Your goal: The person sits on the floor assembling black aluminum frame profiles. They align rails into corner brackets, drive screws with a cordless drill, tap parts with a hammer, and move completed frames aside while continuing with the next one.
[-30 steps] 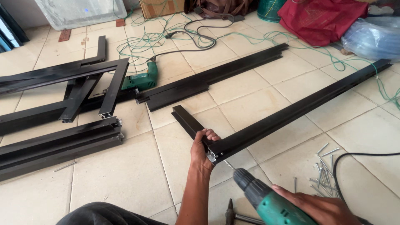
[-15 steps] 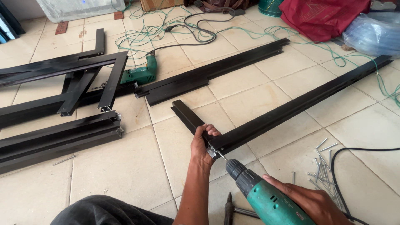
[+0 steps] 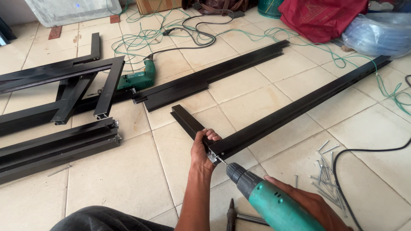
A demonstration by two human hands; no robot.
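Left hand [image 3: 203, 147] is wrapped tight over the corner joint [image 3: 212, 150] where the short black rail [image 3: 188, 122] meets the long black rail [image 3: 299, 107]. Right hand [image 3: 310, 205], fingers closed, grips the green drill [image 3: 269, 201], bit angled up-left into the joint. Long rail runs away up-right. 2 drills in view, second drill [image 3: 139, 79] well beyond the joint; loose screws [image 3: 325, 173] right of it.

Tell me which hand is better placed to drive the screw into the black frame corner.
The right hand: it grips the green drill, whose bit already meets the corner joint. The left hand is busy clamping the two black bars together there.
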